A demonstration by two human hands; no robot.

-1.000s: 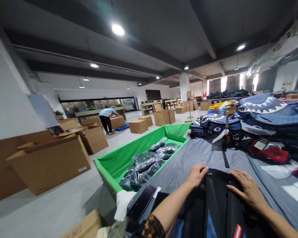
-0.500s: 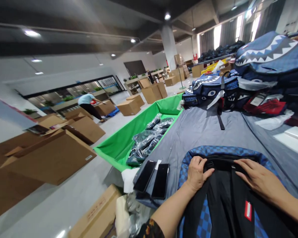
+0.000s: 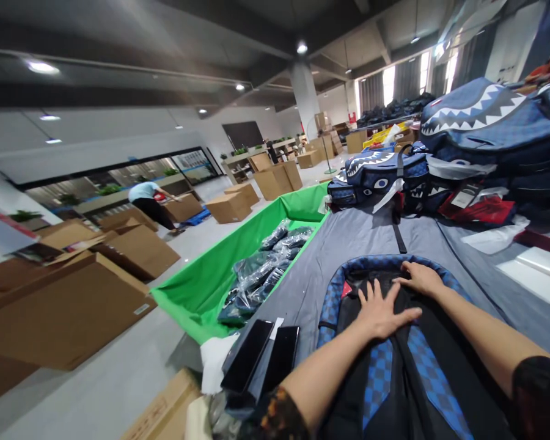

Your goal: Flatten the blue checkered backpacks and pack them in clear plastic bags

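A black backpack with blue checkered trim lies on the grey-covered table, its straps facing up. My left hand rests on the upper back of it with fingers spread, holding nothing. Higher and to the right, my right hand is at the top edge, its fingers bent around the checkered rim near the top handle area. A bit of red shows inside the rim at the upper left.
Left of the table is a green bin holding plastic-wrapped items. Two dark phones lie at the table's left edge. Shark-face backpacks are piled at the back right. Cardboard boxes and a bending person are farther left.
My left hand has opened from its pinch and spread on the backpack. My right hand has moved up to the top rim. The straps now lie differently, and the view has shifted slightly.
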